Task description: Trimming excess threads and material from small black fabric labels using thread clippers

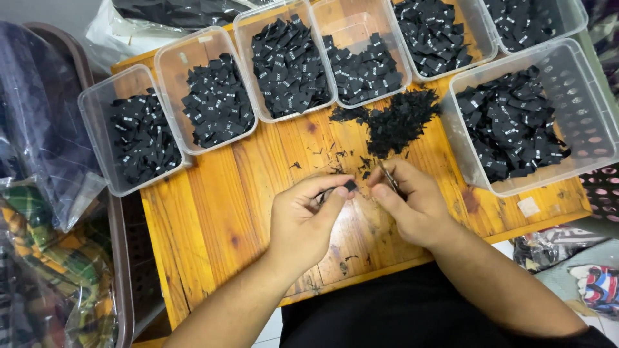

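My left hand [308,216] pinches a small black fabric label [350,186] between thumb and forefinger above the wooden board [213,219]. My right hand [412,203] grips small metal snips [388,175], whose tip points up and sits close to the right of the label. Just beyond both hands lies a loose pile of black labels [396,119] with small black scraps scattered around it on the board.
Several clear plastic tubs of black labels ring the board's far edge, from one at the left [132,135] to a large one at the right [522,119]. Bagged fabric [45,258] lies to the left. More cloth [590,277] sits lower right.
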